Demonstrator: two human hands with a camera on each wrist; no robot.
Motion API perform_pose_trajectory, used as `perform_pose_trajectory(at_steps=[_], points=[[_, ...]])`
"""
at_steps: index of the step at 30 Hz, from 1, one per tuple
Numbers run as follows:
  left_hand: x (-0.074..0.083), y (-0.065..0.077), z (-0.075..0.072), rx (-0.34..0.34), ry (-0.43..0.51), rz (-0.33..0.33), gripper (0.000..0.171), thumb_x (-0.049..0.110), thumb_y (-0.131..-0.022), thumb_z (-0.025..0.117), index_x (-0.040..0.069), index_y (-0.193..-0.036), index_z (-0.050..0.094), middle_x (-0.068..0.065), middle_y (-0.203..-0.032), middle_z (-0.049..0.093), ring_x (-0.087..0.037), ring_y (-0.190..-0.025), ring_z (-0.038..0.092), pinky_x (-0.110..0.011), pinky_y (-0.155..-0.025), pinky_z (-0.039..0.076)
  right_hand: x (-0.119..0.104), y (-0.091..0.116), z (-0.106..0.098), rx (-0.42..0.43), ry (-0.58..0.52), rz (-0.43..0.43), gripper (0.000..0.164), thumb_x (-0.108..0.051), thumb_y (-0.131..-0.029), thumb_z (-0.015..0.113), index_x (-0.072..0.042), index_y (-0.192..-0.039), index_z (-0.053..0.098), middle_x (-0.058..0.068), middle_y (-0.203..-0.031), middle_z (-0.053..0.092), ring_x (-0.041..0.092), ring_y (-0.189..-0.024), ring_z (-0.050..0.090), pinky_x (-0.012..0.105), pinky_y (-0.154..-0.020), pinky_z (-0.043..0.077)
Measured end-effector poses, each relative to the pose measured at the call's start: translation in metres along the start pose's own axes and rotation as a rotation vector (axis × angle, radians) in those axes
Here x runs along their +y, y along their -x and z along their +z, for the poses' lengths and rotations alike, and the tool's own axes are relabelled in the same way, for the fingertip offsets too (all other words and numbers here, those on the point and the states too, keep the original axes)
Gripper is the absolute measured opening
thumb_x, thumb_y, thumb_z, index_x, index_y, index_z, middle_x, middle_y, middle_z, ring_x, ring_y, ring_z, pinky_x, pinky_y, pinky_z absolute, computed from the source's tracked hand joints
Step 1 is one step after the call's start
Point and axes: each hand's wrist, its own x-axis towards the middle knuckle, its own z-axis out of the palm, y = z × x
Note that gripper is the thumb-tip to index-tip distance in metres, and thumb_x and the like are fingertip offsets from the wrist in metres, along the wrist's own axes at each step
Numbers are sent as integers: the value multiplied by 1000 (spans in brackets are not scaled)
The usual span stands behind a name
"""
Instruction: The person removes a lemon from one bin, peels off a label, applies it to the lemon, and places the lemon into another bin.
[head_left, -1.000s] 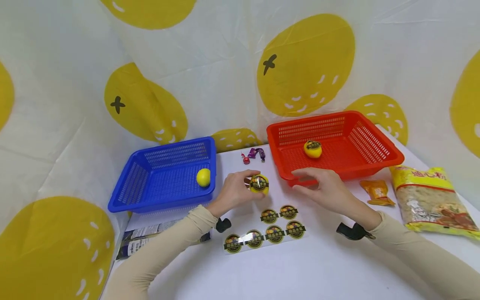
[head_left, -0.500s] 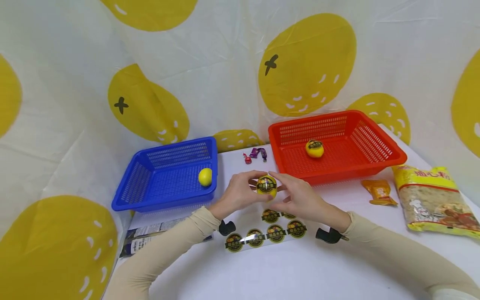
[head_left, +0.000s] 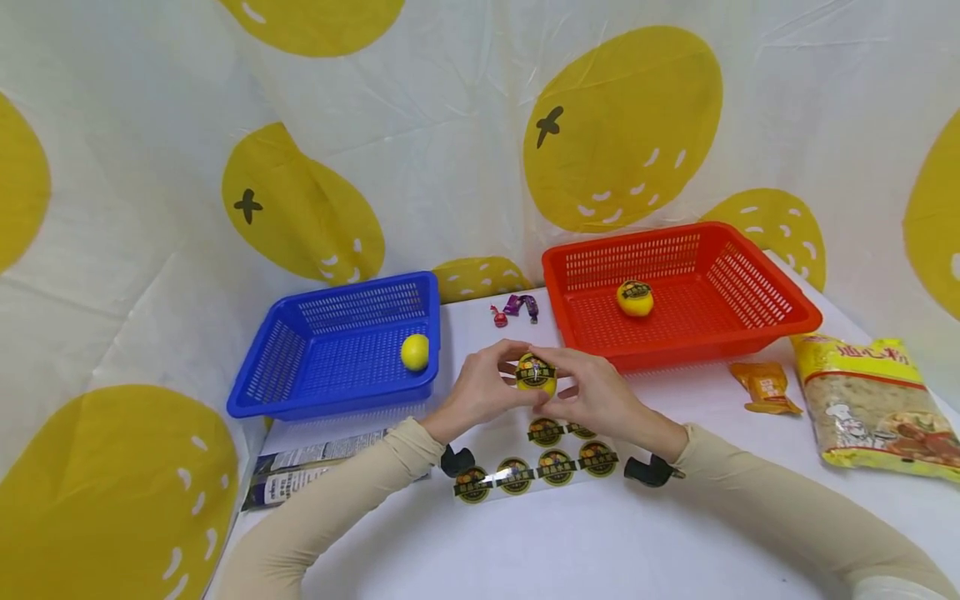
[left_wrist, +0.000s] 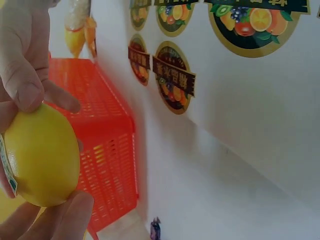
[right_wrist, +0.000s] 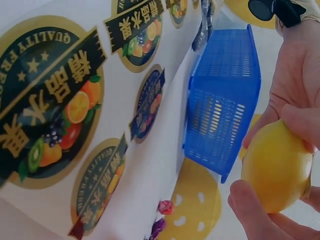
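A yellow lemon (head_left: 537, 377) with a round black-and-gold sticker facing up is held above the table between both hands. My left hand (head_left: 482, 382) grips it from the left and my right hand (head_left: 600, 392) from the right, thumbs and fingers curved about its sides. In the left wrist view, the lemon (left_wrist: 42, 155) shows plain skin, with the sticker's edge at its left. The right wrist view also has the lemon (right_wrist: 277, 165) pinched among fingertips. Beneath the hands lies a clear sheet of fruit stickers (head_left: 557, 468), partly covered by them.
A blue basket (head_left: 258, 358) at the back left contains one plain lemon (head_left: 415, 352). In the red basket (head_left: 798, 321) at the back right sits a stickered lemon (head_left: 635, 298). Small candies (head_left: 513, 306), an orange packet (head_left: 767, 387), a pasta bag (head_left: 873, 404) and dark packets (head_left: 285, 487) lie around.
My right hand has come in from near the red basket to the lemon and now grips it alongside the left hand. The lemon has shifted slightly right.
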Motion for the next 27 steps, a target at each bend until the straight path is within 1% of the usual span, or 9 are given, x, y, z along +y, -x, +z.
perform_pose_trajectory(at_steps=[4,9,10,12,16,18,20,23,27], points=[[1,-2,1,-16,10,25,68,40,-76,90,21,-135,63,1,-135,69,-20,-106,72,-28,-86,60,1,3,-2,26,18,-2,82,-19,-77,91,-14,-150,54,11,-140,63,28,-113,70,30,-76,64],[4,-5,3,-21,56,57,68,45,-75,89,25,-135,63,4,-132,70,-19,-107,71,-31,-87,60,-2,6,-10,93,88,-34,76,-17,-74,93,-12,-143,61,10,-134,64,21,-101,71,31,-78,64],[4,-5,4,-21,68,61,68,46,-76,89,25,-134,63,5,-132,69,-20,-108,71,-33,-89,60,-2,7,-13,106,103,-42,75,-17,-73,93,-12,-142,62,9,-133,64,19,-97,71,31,-78,64],[4,-7,5,-19,98,64,66,47,-77,87,25,-135,63,3,-134,68,-24,-113,69,-39,-94,60,-3,9,-18,127,117,-51,74,-16,-73,93,-12,-140,63,7,-132,65,18,-96,71,33,-78,64],[5,-13,9,2,130,78,57,47,-88,77,20,-137,62,-3,-140,66,-27,-123,66,-45,-101,58,-1,15,-35,170,144,-50,73,-15,-72,93,-14,-140,63,6,-131,66,21,-102,71,33,-79,64],[5,-16,10,18,119,78,52,48,-94,69,20,-137,62,-4,-141,65,-24,-124,65,-42,-103,57,1,18,-45,197,177,-39,74,-15,-72,93,-15,-140,63,6,-132,66,23,-105,71,35,-80,64],[6,-22,13,24,99,71,49,50,-98,63,20,-137,62,-2,-141,65,-20,-124,65,-40,-103,57,4,22,-57,225,209,-20,74,-16,-72,94,-16,-140,63,7,-131,66,24,-102,72,36,-79,64],[7,-29,18,23,76,55,49,50,-99,62,20,-138,63,2,-141,66,-19,-123,65,-38,-102,57,8,28,-76,258,241,17,75,-16,-73,93,-15,-141,62,10,-129,66,26,-98,71,39,-75,65],[9,-38,25,21,45,50,54,49,-95,68,19,-139,62,2,-140,66,-20,-122,65,-38,-100,59,14,34,-101,292,267,65,76,-16,-73,93,-15,-142,61,10,-128,66,28,-97,72,31,-71,64]])
